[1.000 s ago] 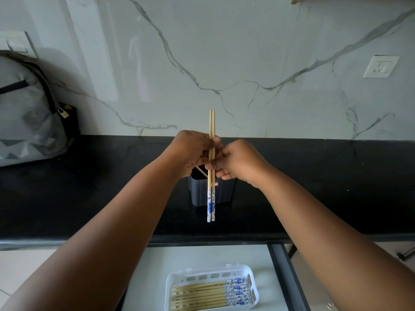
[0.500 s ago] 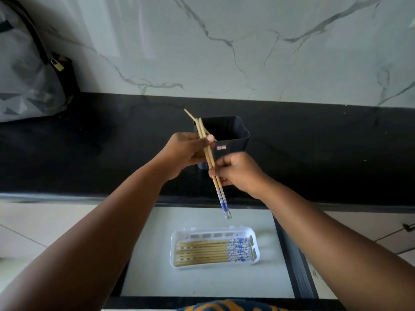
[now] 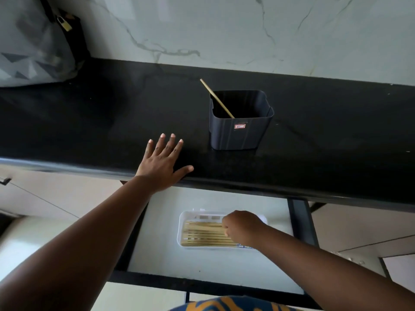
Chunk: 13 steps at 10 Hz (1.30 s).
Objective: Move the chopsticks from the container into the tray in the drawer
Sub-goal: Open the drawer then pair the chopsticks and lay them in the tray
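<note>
The left hand (image 3: 160,163) lies flat and spread on the near edge of the black worktop (image 3: 89,122), holding nothing. The right hand (image 3: 241,227) is curled over the chopsticks (image 3: 202,234) lying in the white tray (image 3: 182,230) in the open drawer (image 3: 202,265); whether it grips any, I cannot tell. One chopstick (image 3: 216,98) leans in the dark container (image 3: 239,131) on the worktop.

glossy black stone counter (image 3: 112,113), matt plastic container (image 3: 238,133), wooden chopsticks (image 3: 206,234)
</note>
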### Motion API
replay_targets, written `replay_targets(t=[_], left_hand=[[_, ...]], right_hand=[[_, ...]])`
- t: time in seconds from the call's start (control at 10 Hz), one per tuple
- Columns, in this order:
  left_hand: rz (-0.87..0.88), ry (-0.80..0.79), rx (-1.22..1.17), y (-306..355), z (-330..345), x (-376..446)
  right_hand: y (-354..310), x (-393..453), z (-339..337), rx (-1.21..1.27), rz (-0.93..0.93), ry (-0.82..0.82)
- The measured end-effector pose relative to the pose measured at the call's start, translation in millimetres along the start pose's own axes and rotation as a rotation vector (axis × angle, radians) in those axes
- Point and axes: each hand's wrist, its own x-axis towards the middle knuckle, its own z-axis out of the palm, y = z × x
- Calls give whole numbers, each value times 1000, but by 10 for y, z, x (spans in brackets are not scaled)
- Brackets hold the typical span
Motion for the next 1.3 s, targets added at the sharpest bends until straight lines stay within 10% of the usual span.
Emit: replay_targets(t=[1.3], left_hand=[[-111,2,-80,-56,189,66]], right_hand=[[37,371,469,155,55,-14]])
